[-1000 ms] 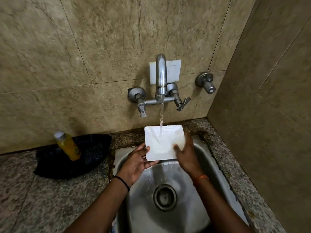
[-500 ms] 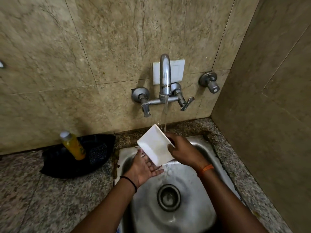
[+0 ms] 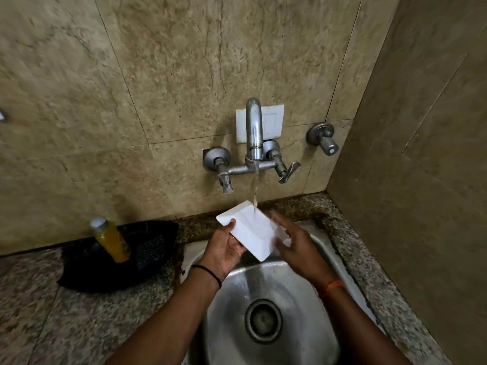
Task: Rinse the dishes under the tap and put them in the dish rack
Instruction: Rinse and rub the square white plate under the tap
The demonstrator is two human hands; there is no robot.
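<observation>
A white square plate [image 3: 247, 229] is tilted over the steel sink [image 3: 263, 291], its underside facing me. Water from the wall tap [image 3: 253, 130] falls on its upper edge. My left hand [image 3: 225, 248] grips the plate's left side, thumb on its edge. My right hand [image 3: 295, 246] is blurred, fingers spread against the plate's right edge, holding nothing.
A yellow bottle [image 3: 112, 239] with a white cap stands on a black cloth [image 3: 118, 256] on the speckled granite counter [image 3: 52, 312], left of the sink. Tiled walls close off the back and the right. A round drain [image 3: 263, 320] sits in the sink's middle.
The plate has turned from flat under the stream to tilted with its underside up. My right hand has let go of the plate's edge and now rubs it with spread fingers.
</observation>
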